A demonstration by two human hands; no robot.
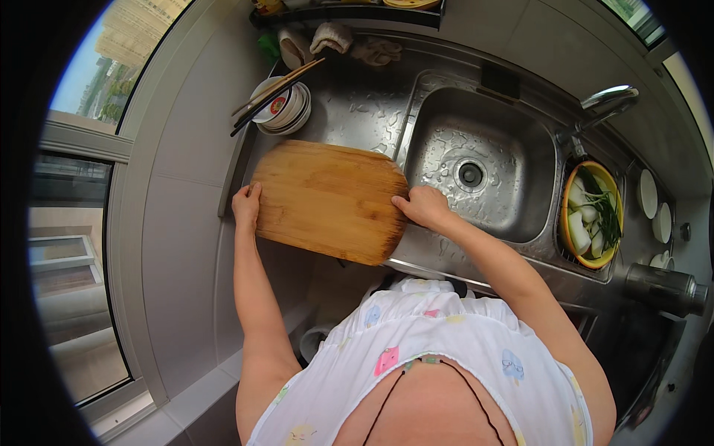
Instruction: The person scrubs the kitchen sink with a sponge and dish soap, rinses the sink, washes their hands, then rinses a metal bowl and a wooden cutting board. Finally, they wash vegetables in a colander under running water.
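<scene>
Both my hands grip a wooden cutting board (329,198) with rounded ends and darkened wood along its right end. My left hand (246,205) holds the left end, thumb on top. At the right end is my right hand (425,206), thumb over the edge and fingers partly hidden. The board covers the front of the steel drainboard (357,114); whether it rests there or is lifted, I cannot tell. Behind it stands a stack of white bowls (284,111) with chopsticks (276,95) laid across the top. To the right is a wet stainless steel sink (446,131).
A chrome faucet (608,103) rises behind the sink. On the right, a yellow-rimmed basin (572,223) holds pale vegetable pieces and greens. A metal canister (661,287) lies beyond it. Folded cloths (332,38) sit at the back, under a dark shelf (351,17). A window wall borders the left.
</scene>
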